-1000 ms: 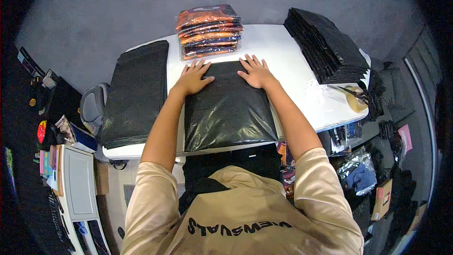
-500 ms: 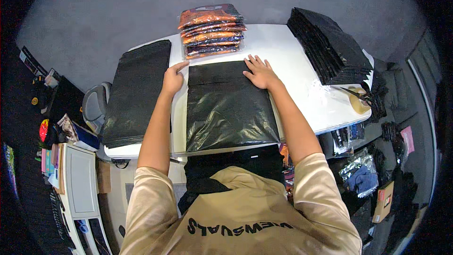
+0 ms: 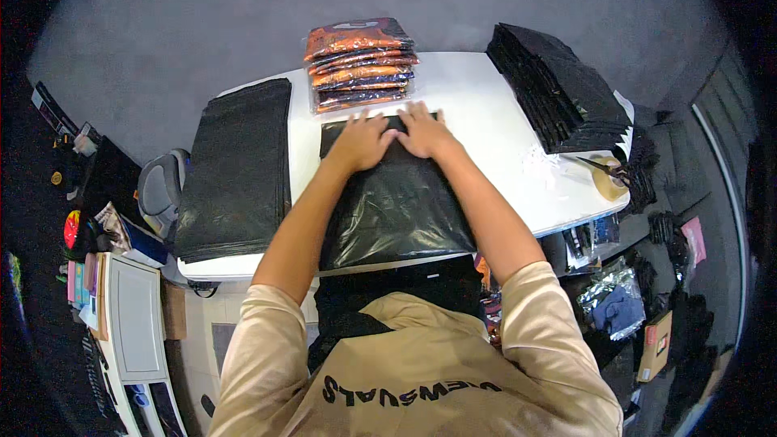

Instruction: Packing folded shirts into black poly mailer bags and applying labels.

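Glossy black plastic bag [image 3: 396,214], creased, flat on the white table [image 3: 506,162]

Left grip [image 3: 362,142] moved inward, right grip [image 3: 426,134] too

Wears tan short-slv tee [image 3: 405,352] w/ blk lettering [image 3: 418,392].

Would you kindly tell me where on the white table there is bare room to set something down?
The widest bare patch of table lies between the right hand and right stack. A narrow strip separates the left stack from the middle bag, partly under the left arm. The right corner is crowded with scissors and a roll.
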Demonstrator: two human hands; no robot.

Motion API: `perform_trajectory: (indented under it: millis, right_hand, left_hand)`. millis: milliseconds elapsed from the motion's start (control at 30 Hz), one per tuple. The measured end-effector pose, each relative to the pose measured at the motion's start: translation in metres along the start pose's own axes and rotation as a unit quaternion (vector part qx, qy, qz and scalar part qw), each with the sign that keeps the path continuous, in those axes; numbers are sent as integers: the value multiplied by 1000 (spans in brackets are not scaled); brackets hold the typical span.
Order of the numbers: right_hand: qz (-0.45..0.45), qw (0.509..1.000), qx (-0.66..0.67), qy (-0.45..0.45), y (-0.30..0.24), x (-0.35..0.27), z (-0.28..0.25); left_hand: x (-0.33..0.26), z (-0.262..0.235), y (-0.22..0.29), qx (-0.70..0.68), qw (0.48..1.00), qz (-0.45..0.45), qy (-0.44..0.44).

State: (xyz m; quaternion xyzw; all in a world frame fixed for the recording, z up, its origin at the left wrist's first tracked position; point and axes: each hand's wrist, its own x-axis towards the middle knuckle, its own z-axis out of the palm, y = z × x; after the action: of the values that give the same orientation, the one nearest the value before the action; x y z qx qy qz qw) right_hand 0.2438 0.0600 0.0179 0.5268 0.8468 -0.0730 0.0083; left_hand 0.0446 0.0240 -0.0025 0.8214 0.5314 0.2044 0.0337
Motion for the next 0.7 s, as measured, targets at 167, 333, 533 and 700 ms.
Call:
perform_trajectory:
  millis: [167,333,533,700]
  right_hand:
    - [-5,998,64,18,0,-1,22]
    - [39,999,22,-21,2,-7,13]
    - [90,995,26,-20,6,-13,12]
    - [101,994,30,-12,7,-14,12]
  left_hand:
    - [10,8,22,-19,986,-93,-135]
    - [-20,-2,-22,56,986,-124,-99]
    - [-31,-16,-28,88,971,-187,-122]
    - [-34,-17,-34,89,971,-190,-118]
